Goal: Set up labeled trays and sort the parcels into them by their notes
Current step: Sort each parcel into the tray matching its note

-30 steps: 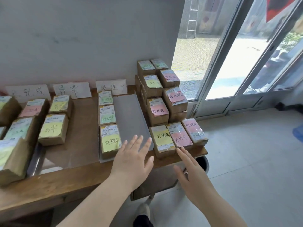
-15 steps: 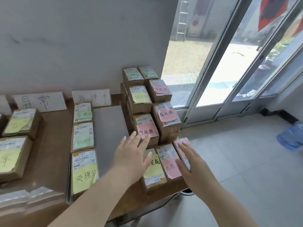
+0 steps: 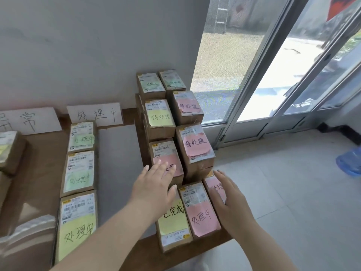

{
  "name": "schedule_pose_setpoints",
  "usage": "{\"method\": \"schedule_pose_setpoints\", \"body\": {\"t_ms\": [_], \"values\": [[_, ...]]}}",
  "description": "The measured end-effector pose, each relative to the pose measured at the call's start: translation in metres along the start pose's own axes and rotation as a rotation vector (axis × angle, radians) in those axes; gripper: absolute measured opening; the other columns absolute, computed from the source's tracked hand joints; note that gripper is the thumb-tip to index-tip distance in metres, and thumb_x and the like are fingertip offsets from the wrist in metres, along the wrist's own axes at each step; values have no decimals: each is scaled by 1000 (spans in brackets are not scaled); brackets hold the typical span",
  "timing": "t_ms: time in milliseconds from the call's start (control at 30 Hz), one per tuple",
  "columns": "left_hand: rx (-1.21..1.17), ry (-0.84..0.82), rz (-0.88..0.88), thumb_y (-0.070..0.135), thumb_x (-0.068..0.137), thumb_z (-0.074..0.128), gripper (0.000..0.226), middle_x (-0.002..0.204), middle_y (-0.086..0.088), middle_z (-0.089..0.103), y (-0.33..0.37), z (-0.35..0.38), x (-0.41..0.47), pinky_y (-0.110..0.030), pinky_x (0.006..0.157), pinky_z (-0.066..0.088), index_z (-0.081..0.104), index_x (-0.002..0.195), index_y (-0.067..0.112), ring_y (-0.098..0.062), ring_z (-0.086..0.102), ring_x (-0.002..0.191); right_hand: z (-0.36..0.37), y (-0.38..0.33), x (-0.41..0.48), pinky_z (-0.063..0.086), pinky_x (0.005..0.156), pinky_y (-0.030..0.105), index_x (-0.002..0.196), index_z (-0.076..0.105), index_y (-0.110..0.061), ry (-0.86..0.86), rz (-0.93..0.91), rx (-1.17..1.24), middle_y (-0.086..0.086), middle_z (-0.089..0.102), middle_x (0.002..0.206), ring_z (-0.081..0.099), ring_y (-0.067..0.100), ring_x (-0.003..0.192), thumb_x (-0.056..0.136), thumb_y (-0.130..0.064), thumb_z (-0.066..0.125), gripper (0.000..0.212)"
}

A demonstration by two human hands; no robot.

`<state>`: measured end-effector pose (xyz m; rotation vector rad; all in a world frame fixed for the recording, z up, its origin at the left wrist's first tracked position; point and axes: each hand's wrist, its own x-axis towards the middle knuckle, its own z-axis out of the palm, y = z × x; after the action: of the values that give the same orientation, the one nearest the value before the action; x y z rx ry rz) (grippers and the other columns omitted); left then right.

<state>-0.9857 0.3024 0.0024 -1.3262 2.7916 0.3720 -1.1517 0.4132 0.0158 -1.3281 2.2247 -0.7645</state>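
While left hand [image 3: 154, 184], right hand [image 3: 228, 200] spread open, empty, front parcels [image 3: 203, 214] crowd table edge [image 3: 148, 250].

right sign [image 3: 94, 115]: 处理中 | left sign [image 3: 29, 121]: 异常 (cropped) | pink note [image 3: 196, 144]: 待处理

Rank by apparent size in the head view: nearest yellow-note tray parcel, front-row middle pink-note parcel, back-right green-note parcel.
1. yellow-note tray parcel
2. middle pink-note parcel
3. back-right green-note parcel
Nearness to the camera drives this order; real sizes may match.
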Motion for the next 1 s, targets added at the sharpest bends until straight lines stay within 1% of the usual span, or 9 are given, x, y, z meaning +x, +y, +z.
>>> {"method": "schedule_pose_setpoints", "body": {"t_ms": [100,200,367,467,533,633,800,933,1000], "values": [[-14,13,-46,45,101,21,58,161,4,0,6,-1,6,-36,121,-2,2,153,26,-14,-8,148,-10,5,24,29,107,22,146,31,-32,-35,-6,12,-15,31,151,28,5,139,98,-31,46,50],[-35,28,-93,44,102,21,58,161,6,-2,17,-1,11,-32,118,-7,0,153,25,-12,-9,147,-21,6,50,28,106,22,146,30,-31,-78,-34,40,-11,33,151,29,6,138,98,-31,46,50],[-56,14,-158,39,103,23,60,161,6,-5,41,-5,26,-30,118,-7,-4,153,21,-9,-9,147,-38,4,87,28,90,15,146,32,-27,-169,-73,99,-19,40,120,36,-2,110,100,-28,43,48],[-58,7,-229,36,103,26,62,161,3,-8,54,-6,41,-31,119,-8,-8,152,18,-11,-11,147,-38,7,105,30,103,23,147,30,-24,-217,-91,100,-11,41,140,39,10,131,99,-31,44,51],[-62,7,-275,35,103,27,64,161,3,-8,62,-6,48,-31,116,-10,-9,152,18,-12,-11,147,-36,10,115,31,110,30,148,29,-23,-252,-109,104,-8,37,147,39,15,134,98,-34,44,53],[-51,-11,-324,34,102,29,64,161,2,-6,70,-3,54,-31,114,-10,-8,152,18,-13,-9,147,-33,16,126,32,105,28,149,25,-21,-323,-106,137,-4,42,145,41,17,133,99,-33,44,55],[-113,-17,-388,31,103,29,61,161,2,-1,82,4,55,-31,117,-3,-3,153,18,-12,-4,147,-28,23,133,38,83,23,134,36,-32,-408,-141,148,-11,59,121,56,12,108,98,-29,45,37],[-313,83,-390,25,102,33,59,161,7,5,87,8,49,-21,114,-3,5,153,23,-6,0,146,-28,31,134,46,91,31,137,39,-26,-382,-133,191,-8,60,124,57,14,111,94,-34,49,45],[-387,155,-367,22,102,35,58,159,11,8,89,9,44,-14,109,-4,8,153,25,-2,1,145,-29,36,133,49,91,32,137,43,-29,-367,-126,253,-12,63,119,59,8,105,92,-34,50,46]]}}
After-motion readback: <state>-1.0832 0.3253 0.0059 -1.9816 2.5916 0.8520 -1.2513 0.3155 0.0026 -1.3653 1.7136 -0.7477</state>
